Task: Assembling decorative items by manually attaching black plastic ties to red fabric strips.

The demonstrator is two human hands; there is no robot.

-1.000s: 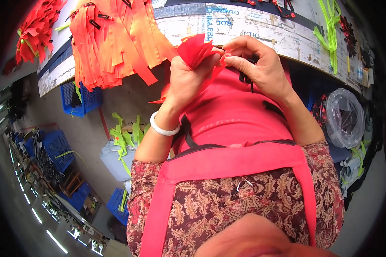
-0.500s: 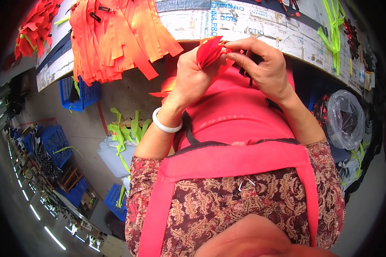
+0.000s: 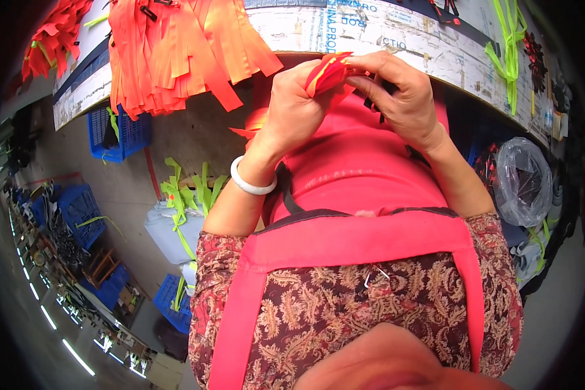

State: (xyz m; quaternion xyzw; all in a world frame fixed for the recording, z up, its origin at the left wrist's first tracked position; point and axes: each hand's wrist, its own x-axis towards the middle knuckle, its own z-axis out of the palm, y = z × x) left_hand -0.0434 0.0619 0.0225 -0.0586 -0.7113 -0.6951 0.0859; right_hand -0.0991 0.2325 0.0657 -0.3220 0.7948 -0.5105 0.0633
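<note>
My left hand (image 3: pixel 294 109) is closed round a bundle of red and orange fabric strips (image 3: pixel 326 75), whose folded ends fan out above the fist. More of the strips (image 3: pixel 256 121) show at the wrist side of that hand. Thumb and forefinger of my right hand (image 3: pixel 404 97) pinch at the bundle's right edge. Small black pieces (image 3: pixel 369 103) show under its curled fingers; their kind is hard to make out. Both hands meet in front of the table's near edge, over my red apron (image 3: pixel 364 162).
A large pile of orange strips (image 3: pixel 175 58) with black clips hangs over the edge of the table (image 3: pixel 292 29). Yellow-green strips (image 3: pixel 510 52) lie at the right. Blue crates (image 3: pixel 120 133) stand on the floor at the left. A clear plastic bag (image 3: pixel 523 182) is at the right.
The bundle in my left hand has turned slightly, and more of its orange layers show. Both hands stay close together with little movement. The view has shifted slightly.
</note>
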